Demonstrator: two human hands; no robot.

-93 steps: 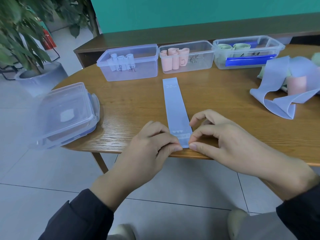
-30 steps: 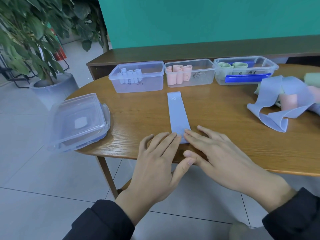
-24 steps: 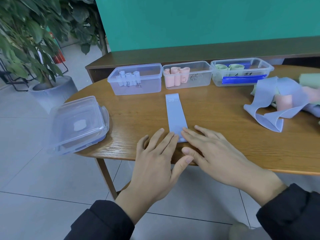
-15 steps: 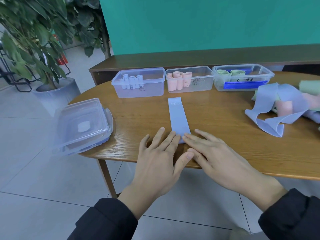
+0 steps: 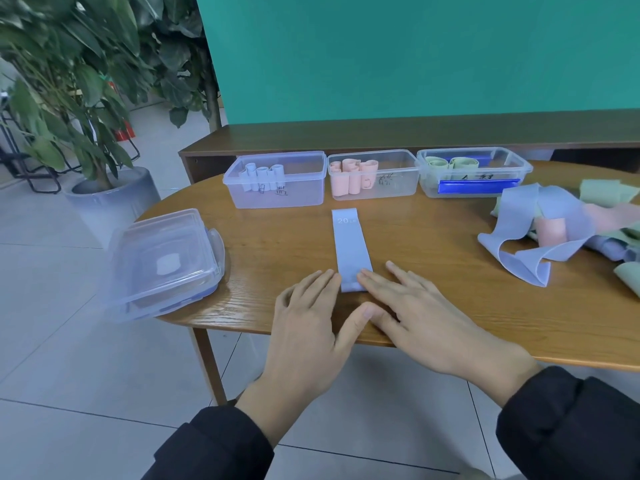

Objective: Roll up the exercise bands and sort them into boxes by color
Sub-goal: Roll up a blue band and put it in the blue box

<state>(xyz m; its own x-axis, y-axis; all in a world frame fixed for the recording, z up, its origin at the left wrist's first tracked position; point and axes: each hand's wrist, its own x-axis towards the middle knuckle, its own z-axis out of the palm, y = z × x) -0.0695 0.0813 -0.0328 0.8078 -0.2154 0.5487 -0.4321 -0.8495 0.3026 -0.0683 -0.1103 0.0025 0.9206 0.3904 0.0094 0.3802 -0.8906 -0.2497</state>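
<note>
The roll has crept forward — both hands, left (image 5: 308, 327) and right (image 5: 426, 317), flat-fingered, apparently pressing the blue band (image 5: 350, 249).

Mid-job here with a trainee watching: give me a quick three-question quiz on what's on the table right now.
1. True or false: the blue band under the hands is already fully rolled.
2. Which box holds blue rolls: A) left box, B) middle box, C) right box?
3. Fill in: the left hand and right hand press with flat fingers on the band's ____ end.

Key:
1. False; most of it lies flat on the table.
2. A; the middle holds pink rolls, the right holds green ones.
3. Near, the end closest to the person.
</note>
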